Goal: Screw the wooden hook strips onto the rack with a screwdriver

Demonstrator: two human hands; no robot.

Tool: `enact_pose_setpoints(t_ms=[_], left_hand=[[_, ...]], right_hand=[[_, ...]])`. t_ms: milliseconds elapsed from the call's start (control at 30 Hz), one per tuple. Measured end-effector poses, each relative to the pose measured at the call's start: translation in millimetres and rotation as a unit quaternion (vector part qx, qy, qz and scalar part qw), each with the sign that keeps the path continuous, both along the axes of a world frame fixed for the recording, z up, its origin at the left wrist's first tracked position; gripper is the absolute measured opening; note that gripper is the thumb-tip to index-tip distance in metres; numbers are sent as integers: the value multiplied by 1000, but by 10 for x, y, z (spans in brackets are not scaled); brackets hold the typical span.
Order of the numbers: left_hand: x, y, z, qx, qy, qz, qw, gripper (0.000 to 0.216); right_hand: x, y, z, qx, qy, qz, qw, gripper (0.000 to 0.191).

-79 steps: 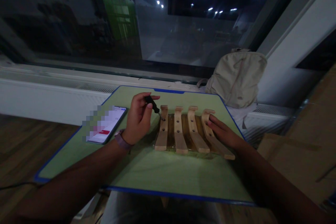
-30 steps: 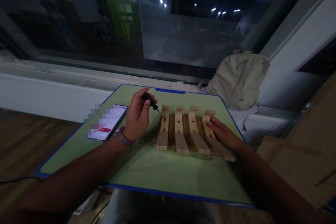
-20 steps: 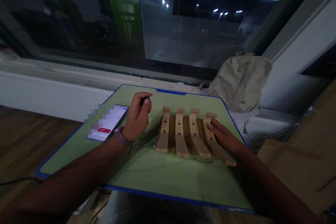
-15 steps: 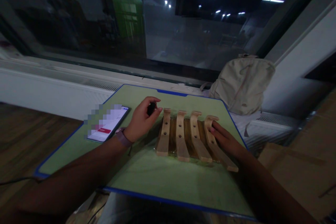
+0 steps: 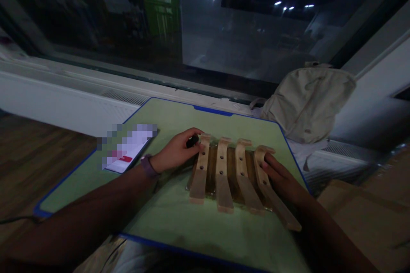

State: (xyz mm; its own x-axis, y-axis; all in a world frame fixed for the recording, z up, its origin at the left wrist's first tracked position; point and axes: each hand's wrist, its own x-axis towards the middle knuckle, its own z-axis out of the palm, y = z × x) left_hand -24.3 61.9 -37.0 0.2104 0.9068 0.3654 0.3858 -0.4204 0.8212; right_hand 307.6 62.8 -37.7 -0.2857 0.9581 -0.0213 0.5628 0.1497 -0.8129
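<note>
Left hand [image 5: 177, 152], fingers curled, pinching a black-handled screwdriver [image 5: 192, 140] just beside the leftmost slat [image 5: 200, 179] of a wooden hook rack [image 5: 223, 187], lower centre of frame; right hand [image 5: 282, 177], fingers spread, pressing the rightmost slat [image 5: 273, 198]; green cutting mat [image 5: 160, 115] beneath; phone [image 5: 128, 149] at left, screen blurred.

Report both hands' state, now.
Left hand: closed, holding a dark tool handle.
Right hand: open, fingers resting on the end wooden hook.
</note>
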Motion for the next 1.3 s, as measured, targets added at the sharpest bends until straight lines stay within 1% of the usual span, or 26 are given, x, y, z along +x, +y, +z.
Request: enact_pose_setpoints(t_ms=[100,267,367,467,567,700,800,900,1000,1100,1200,1300], left_hand=[[-28,19,9,-30,-14,-32,999,22],[-38,-9,68,-65,1,-51,997,22],[-39,-32,81,-84,-5,-62,995,22],[-78,-30,96,-92,-9,-57,994,27],[-148,-10,143,-89,-46,-30,995,34],[-198,22,193,-83,-129,59,986,31],[-183,42,196,-55,-148,106,982,29],[-158,37,226,-18,-111,128,985,28],[-130,-3,306,5,-44,132,990,27],[-91,-57,409,10,14,122,992,26],[-65,-91,502,15,52,111,992,23],[-87,-98,538,0,81,98,992,22]], right_hand=[[16,0,-19,3,5,5,1000,53],[45,-10,-62,-4,17,15,1000,51],[69,-26,-84,-8,8,1,1000,48],[93,-40,-92,-21,1,-18,1000,44],[106,-39,-98,-20,-1,-18,1000,41],[121,-15,-137,-4,15,-27,1000,41],[150,17,-178,-3,21,-30,999,40],[159,50,-195,8,29,-10,999,37],[113,60,-185,14,54,-3,998,36],[48,52,-179,6,87,-6,996,36],[25,52,-202,18,108,-21,994,34],[51,57,-232,31,126,-31,991,32]])
